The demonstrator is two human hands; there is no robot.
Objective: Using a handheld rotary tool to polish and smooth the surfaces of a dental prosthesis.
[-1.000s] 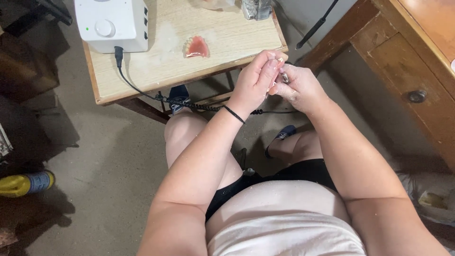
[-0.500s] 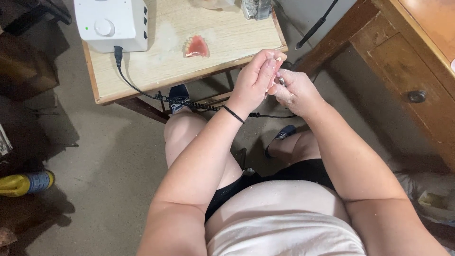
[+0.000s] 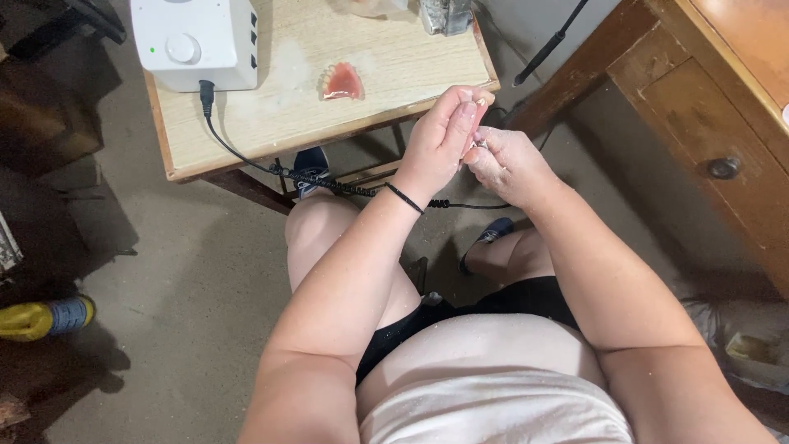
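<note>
I see a small object (image 3: 477, 123) pinched between my two hands in the upper middle of the frame, just off the near right corner of the wooden table. Only slivers of it show: a pale tip above the fingers and a pinkish edge between the palms. My left hand (image 3: 444, 136) stands upright with fingers curled over it; my right hand (image 3: 505, 164) presses in from the right, dusted white. Its full shape is hidden by the fingers.

place: likely home dental workshop | signs: pink denture plate (image 3: 342, 81), white motor box (image 3: 196, 41)
</note>
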